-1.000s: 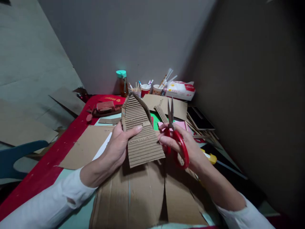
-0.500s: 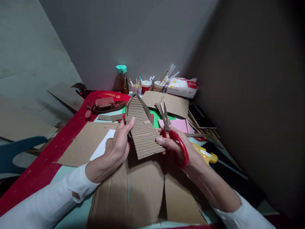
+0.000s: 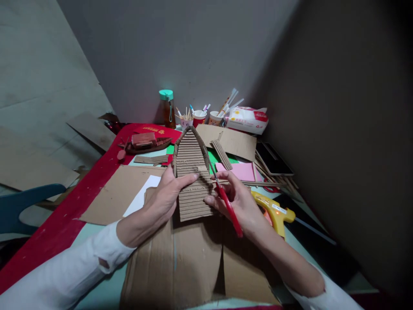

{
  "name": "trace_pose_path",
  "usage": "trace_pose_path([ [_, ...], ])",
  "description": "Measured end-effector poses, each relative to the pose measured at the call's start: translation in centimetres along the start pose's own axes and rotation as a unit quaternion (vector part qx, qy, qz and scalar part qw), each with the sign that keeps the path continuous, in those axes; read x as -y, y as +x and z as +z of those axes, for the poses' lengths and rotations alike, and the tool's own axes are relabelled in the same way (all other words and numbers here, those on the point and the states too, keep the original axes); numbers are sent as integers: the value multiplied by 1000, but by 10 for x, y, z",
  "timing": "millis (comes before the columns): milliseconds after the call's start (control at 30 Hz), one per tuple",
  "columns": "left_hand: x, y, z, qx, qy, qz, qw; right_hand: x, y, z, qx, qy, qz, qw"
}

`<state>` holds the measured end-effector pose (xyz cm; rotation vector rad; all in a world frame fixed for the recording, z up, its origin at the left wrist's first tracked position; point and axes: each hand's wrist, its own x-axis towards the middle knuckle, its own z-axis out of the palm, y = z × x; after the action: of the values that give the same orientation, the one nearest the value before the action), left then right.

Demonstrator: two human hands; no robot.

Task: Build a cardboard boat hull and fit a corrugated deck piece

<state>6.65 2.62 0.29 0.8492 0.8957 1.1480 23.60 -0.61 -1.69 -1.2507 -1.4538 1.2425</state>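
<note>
A boat-shaped piece of corrugated cardboard (image 3: 190, 155) is held up in front of me, its pointed end away from me and its squared end near. My left hand (image 3: 166, 196) grips its left side, thumb pressed on the ridged face. In my right hand (image 3: 234, 200) are red-handled scissors (image 3: 228, 209), seen edge-on with the blades pointing up along the boat's right edge. The right fingers also touch the cardboard's lower right side. Some of those fingers are hidden behind the scissors and the cardboard.
A cardboard sheet (image 3: 190, 262) lies below my hands. A yellow glue gun (image 3: 277, 213) rests at the right, near a tablet (image 3: 274, 158). Behind stand a small brown model boat (image 3: 145, 143), a bottle (image 3: 167, 110), paper cups (image 3: 199, 118) and a tissue pack (image 3: 247, 119).
The cardboard boat has turned more upright and straight. My left thumb has slid further across it. My right hand has turned the scissors edge-on, closer to the boat's right edge.
</note>
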Motion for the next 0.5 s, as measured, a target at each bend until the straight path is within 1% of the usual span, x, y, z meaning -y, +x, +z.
trace_pose_path([
  [67, -1, -1, 0, 1, -3, -5, 1000, 4, 0, -1, 20, 55, 19, 998],
  [133, 0, -2, -1, -3, -9, -17, 1000, 9, -1, -1, 30, 82, 39, 995],
  [233, 3, -3, -2, 9, -16, -39, 999, 15, -2, -3, 19, 76, 60, 995],
  [300, 5, -2, -4, 16, -19, -36, 999, 15, -2, -3, 16, 74, 64, 995],
  [367, 6, 0, -5, 2, -20, -28, 999, 14, -2, -3, 26, 90, 60, 994],
  [433, 8, 3, -7, -25, -20, -22, 999, 13, -2, -2, 36, 103, 53, 993],
  [500, 9, 6, -10, -52, -22, -10, 998, 13, -3, -1, 35, 95, 46, 994],
])
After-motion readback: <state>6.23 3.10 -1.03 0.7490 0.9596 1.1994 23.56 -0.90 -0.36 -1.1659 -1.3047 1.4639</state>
